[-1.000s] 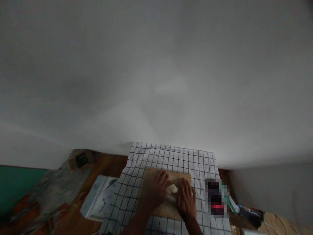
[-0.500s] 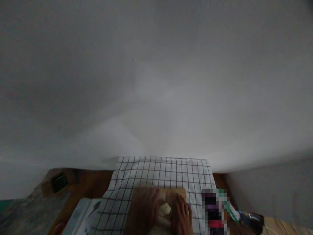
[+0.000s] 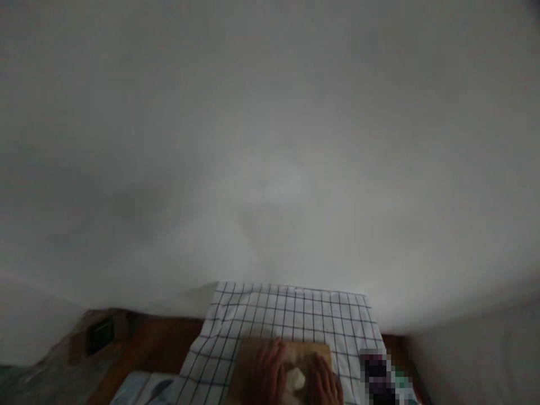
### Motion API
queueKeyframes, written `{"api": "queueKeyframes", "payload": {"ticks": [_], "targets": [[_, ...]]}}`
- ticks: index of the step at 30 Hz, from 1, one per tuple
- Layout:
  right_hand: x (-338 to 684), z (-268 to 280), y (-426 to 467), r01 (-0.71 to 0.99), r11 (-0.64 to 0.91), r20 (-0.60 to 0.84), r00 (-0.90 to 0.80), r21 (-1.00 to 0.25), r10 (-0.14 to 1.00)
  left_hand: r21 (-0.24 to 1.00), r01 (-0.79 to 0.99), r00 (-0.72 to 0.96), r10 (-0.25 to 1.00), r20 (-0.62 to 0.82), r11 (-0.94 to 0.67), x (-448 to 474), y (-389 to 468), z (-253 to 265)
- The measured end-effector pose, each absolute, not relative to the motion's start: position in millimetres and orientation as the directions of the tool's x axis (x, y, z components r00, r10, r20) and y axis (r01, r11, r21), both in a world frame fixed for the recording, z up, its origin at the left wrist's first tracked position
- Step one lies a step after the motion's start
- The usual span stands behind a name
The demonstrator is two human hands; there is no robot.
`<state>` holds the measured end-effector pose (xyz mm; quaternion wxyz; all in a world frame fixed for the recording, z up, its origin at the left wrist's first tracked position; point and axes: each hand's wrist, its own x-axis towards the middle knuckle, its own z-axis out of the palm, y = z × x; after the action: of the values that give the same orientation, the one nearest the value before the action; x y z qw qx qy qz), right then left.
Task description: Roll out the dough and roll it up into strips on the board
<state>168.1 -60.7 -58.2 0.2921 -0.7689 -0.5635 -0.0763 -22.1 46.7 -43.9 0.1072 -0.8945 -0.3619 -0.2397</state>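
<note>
Pale dough lump (image 3: 296,378) sat on wooden board (image 3: 253,351), low in frame, between both hands. Left hand (image 3: 265,376) pressed flat against its left side, fingers spread, not closed around it. Right hand (image 3: 324,383) cupped the right side; how tight, could not tell (cut off by frame edge). Judged mid-shaping: lump formed but uneven, smoothing left. Board lay on checked cloth (image 3: 287,306) over brown table (image 3: 160,343). Blurred-out item (image 3: 377,374) just right of the board. No legible writing or brand anywhere.
</note>
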Motion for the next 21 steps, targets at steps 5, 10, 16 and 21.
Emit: {"api": "queueKeyframes", "payload": {"ticks": [5, 10, 16, 21], "targets": [[190, -87, -89, 0.963, -0.042, 0.352, 0.138, -0.267, 0.926, 0.182, 0.697, 0.526, 0.667, 0.527, -0.694, -20, 29, -36], [193, -90, -86, 0.978, -0.033, 0.414, 0.117, -0.204, 0.903, 0.200, 0.694, 0.519, 0.673, 0.527, -0.692, -22, 24, -41], [190, -77, -90, 0.982, 0.040, 0.393, 0.035, -0.183, 0.919, 0.222, 0.713, 0.513, 0.710, 0.483, -0.665, -26, 17, -41], [187, -67, -91, 0.972, -0.021, 0.329, 0.099, -0.233, 0.939, 0.220, 0.691, 0.511, 0.681, 0.525, -0.688, -22, 20, -45]]}}
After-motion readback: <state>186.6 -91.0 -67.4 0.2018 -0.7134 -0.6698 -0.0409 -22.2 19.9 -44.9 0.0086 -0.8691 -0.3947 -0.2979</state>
